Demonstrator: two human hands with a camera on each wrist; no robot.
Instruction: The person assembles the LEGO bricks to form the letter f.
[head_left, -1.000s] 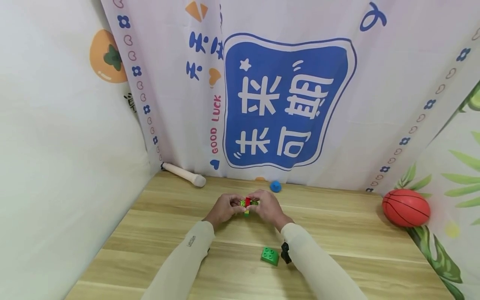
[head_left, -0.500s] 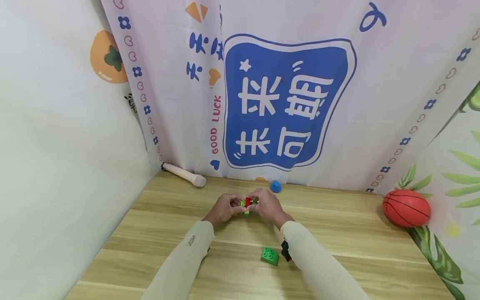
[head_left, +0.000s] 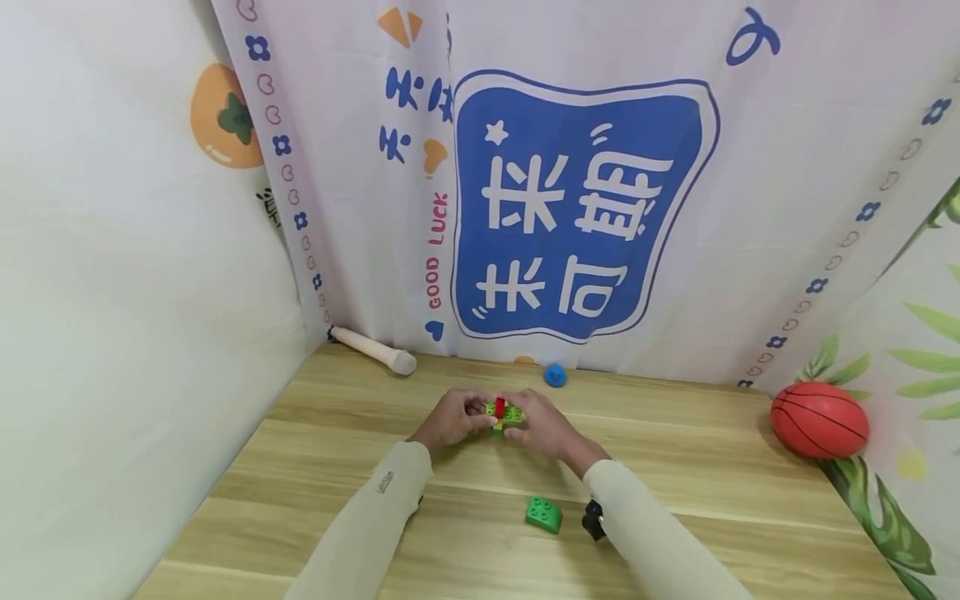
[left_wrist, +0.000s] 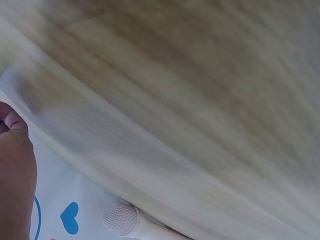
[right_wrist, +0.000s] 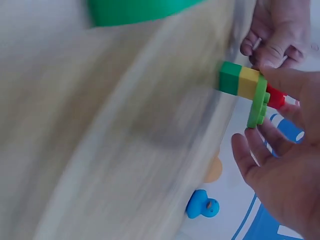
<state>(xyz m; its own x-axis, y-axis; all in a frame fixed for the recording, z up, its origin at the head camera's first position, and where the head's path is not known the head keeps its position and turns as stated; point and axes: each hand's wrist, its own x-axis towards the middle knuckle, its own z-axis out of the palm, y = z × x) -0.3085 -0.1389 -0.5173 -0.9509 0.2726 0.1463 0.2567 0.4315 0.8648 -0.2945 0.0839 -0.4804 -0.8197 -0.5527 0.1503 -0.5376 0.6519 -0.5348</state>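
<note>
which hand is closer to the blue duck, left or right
The right hand. It is just on the person's side of the blue duck, not touching it. The left hand is farther off, to the left and also nearer the person.

Wd tbl [head_left: 465, 542] | mic [head_left: 371, 348] | blu duck [head_left: 555, 376] | grn brk [head_left: 543, 516] | red ball [head_left: 819, 420]

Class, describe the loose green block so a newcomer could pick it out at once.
On the wood-grain table, look between the left sleeve and the right sleeve. Closer to the right one lies a green block, studs up. Unlike the multicoloured stack beyond, it is one colour, joined to nothing.
</note>
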